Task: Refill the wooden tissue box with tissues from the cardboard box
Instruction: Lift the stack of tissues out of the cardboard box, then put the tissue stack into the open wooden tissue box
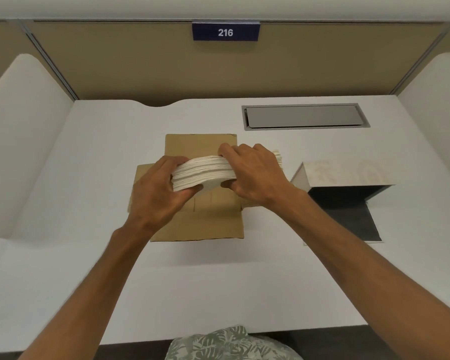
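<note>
A thick stack of white tissues [203, 172] hangs just above the open cardboard box [200, 229] at the middle of the desk. My left hand [159, 190] grips the stack's left end, and my right hand [255, 175] clamps its right part, thumb underneath. The stack bows slightly. To the right lies the wooden tissue box [346, 175] on its side, pale wood-grain face up, its dark opening turned toward me. A dark base panel [353, 222] lies flat on the desk in front of that opening. The inside of the cardboard box is mostly hidden by my hands.
The white desk [218, 281] has a grey cable hatch [304, 116] at the back right. Tan partition walls with a blue "216" sign [225, 32] close the back, and white side panels stand left and right. The desk's front edge runs near my shirt.
</note>
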`<act>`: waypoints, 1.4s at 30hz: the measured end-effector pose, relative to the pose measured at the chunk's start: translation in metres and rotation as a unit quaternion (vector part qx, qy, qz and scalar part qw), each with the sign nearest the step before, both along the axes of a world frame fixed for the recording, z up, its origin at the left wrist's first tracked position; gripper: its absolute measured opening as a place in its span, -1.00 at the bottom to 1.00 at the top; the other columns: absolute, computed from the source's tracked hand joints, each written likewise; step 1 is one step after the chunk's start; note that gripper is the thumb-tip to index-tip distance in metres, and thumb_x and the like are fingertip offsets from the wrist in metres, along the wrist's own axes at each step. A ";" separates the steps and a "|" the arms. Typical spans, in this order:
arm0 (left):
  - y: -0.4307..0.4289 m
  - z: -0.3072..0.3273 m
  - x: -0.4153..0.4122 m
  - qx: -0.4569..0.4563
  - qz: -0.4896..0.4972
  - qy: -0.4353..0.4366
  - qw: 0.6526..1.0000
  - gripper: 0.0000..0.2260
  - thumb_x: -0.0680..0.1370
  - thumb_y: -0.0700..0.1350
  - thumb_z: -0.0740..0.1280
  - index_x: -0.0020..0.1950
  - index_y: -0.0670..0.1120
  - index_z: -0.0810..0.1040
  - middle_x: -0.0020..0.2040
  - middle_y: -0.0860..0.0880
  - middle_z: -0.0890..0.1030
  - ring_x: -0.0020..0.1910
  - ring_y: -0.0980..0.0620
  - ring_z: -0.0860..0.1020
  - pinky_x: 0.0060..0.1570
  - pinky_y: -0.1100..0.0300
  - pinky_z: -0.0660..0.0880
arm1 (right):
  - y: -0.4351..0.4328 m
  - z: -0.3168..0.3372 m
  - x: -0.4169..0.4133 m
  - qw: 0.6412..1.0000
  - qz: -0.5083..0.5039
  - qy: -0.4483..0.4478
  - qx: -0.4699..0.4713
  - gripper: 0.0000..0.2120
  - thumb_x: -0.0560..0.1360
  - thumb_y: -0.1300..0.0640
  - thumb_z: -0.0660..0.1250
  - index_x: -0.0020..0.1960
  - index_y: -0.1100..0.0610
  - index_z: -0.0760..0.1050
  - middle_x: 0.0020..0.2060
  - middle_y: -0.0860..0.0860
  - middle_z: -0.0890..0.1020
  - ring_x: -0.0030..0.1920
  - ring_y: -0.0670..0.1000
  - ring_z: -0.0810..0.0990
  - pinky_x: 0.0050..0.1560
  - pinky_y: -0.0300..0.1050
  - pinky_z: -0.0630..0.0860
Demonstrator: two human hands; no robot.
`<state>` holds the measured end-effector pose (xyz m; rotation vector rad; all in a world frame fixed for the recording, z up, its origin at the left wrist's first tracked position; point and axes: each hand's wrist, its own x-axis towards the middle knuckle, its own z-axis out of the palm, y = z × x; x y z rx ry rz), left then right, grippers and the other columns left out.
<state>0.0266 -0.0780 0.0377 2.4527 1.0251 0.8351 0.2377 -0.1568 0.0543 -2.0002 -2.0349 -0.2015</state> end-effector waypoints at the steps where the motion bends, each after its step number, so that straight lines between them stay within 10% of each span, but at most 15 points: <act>1: -0.004 0.002 0.005 0.011 0.003 0.007 1.000 -0.53 0.41 0.07 0.56 0.25 -0.01 0.52 0.09 0.06 0.62 -0.07 0.25 0.42 -0.17 0.43 0.35 | -0.007 0.001 0.006 1.000 -0.001 0.002 -0.002 -0.41 0.31 -0.06 0.58 0.21 0.07 0.39 -0.03 0.05 0.67 -0.15 0.06 0.59 -0.09 -0.02 0.48; 37: -0.260 -0.107 0.186 -0.084 -0.106 0.163 0.977 -0.48 0.44 0.08 0.52 0.31 -0.12 0.54 0.17 -0.11 0.66 -0.01 -0.09 0.66 -0.09 0.23 0.52 | -0.329 -0.107 0.238 0.971 -0.045 0.168 -0.162 -0.40 0.34 0.03 0.57 0.31 0.10 0.44 0.17 0.07 0.60 0.03 0.05 0.57 -0.07 -0.44 0.23; 42: -0.267 -0.124 0.188 -0.087 -0.104 0.204 0.970 -0.44 0.45 0.10 0.51 0.37 -0.11 0.49 0.23 -0.12 0.63 0.04 -0.12 0.64 0.03 0.09 0.57 | -0.338 -0.131 0.240 0.971 -0.037 0.166 -0.171 -0.33 0.32 0.04 0.59 0.34 0.10 0.39 0.20 0.10 0.58 0.05 0.09 0.56 -0.01 -0.22 0.36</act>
